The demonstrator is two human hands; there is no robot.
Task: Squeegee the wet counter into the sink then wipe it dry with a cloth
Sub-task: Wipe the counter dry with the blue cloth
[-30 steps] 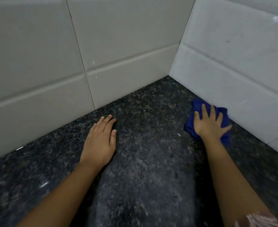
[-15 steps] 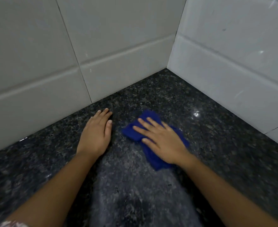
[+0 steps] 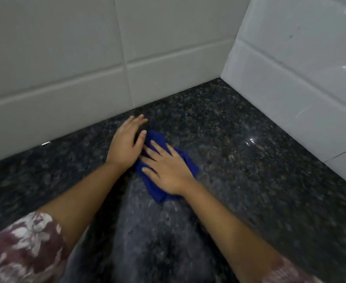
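A blue cloth [image 3: 156, 187] lies crumpled on the dark speckled granite counter [image 3: 239, 170] near the middle of the view. My right hand [image 3: 166, 170] presses flat on top of it, fingers spread and pointing up-left. My left hand [image 3: 127, 146] rests flat on the counter just left of the cloth, its thumb touching the cloth's upper edge. Most of the cloth is hidden under my right hand. No squeegee and no sink are in view.
White tiled walls meet in a corner at the back right: one wall [image 3: 86, 68] runs along the rear, the other [image 3: 300, 78] along the right side. A glint of light [image 3: 250, 142] shows on the counter near the right wall.
My right hand has slid the cloth from the right wall leftward across the counter until it reached my left hand. The left hand has stayed flat in place.
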